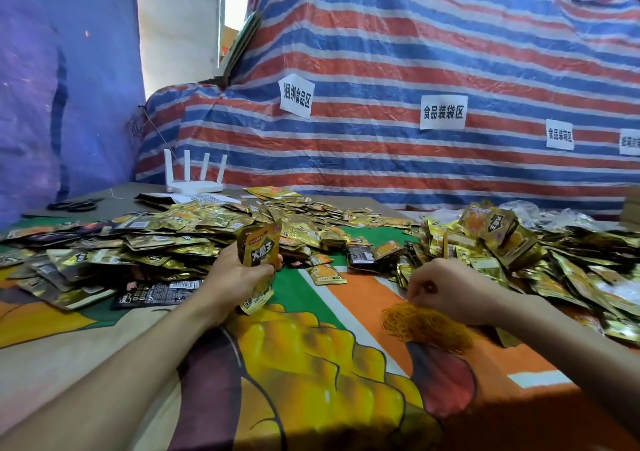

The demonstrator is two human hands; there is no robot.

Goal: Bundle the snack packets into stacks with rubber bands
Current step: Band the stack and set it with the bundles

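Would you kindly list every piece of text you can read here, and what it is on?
"捆绑食品区": leftmost paper sign on the striped tarp.
"食品装袋区": second sign.
"大魔王": packet in the left hand.
The third sign, fourth sign and packets' small print: too blurred.

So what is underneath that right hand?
A tangled heap of yellow rubber bands lies under the right hand, on the printed table cover. Its curled fingers hide whether a band is pinched.

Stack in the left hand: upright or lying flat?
Upright. The left hand grips the stack around its middle, printed face toward the camera, top edge pointing up.
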